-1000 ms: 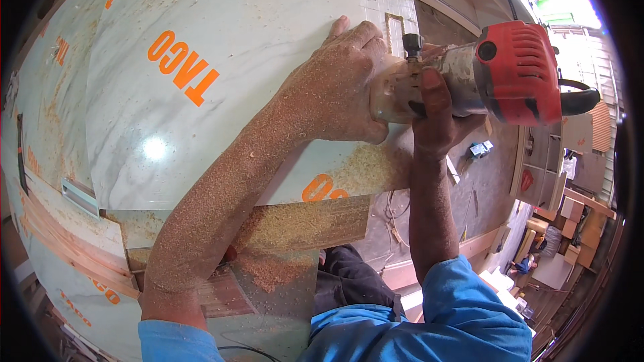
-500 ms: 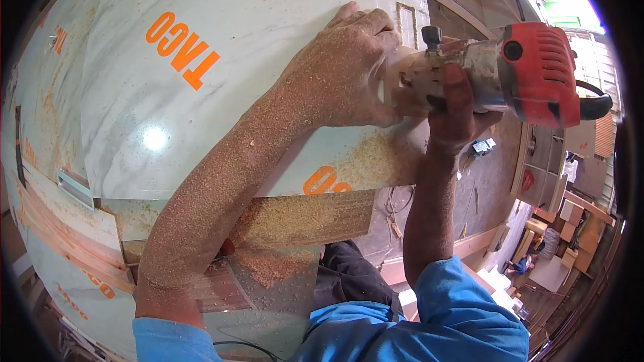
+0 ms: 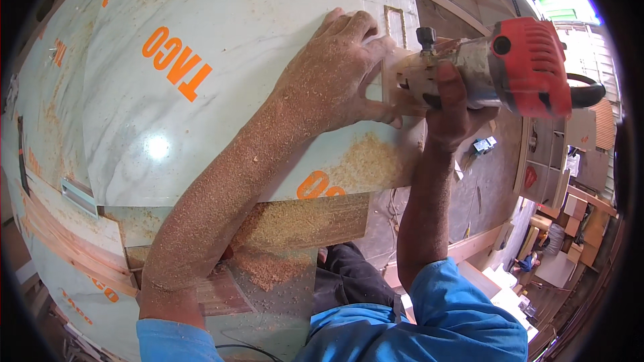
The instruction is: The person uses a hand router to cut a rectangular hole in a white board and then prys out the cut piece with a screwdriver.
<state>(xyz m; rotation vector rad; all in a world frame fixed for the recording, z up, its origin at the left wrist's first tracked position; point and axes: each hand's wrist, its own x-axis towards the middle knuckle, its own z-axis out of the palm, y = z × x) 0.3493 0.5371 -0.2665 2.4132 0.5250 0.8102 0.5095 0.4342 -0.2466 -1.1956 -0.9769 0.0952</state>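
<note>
My right hand [image 3: 451, 104] is wrapped around the metal body of a trim router [image 3: 469, 70] with a red motor housing, lying over the panel's right edge. My left hand [image 3: 345, 70] rests on the marble-patterned panel [image 3: 248, 33], thumb and forefinger spread apart beside the router base. Both fingertips reach close to the base; whether they press on it I cannot tell. Just beyond the base, a narrow rectangular groove [image 3: 394, 21] is cut near the panel's edge. Sawdust coats my left forearm and hand. The router's bit is hidden.
Sawdust [image 3: 365, 161] lies on the panel, with a larger pile [image 3: 268, 271] below its near edge. Wooden strips [image 3: 80, 255] lie at the left. A small blue-and-white object [image 3: 483, 145] is on the floor to the right. Boards and boxes [image 3: 560, 255] stand farther right.
The router and my right hand have shifted slightly left in view, as has the panel's edge. My left thumb and forefinger now show a wider gap beside the router base.
</note>
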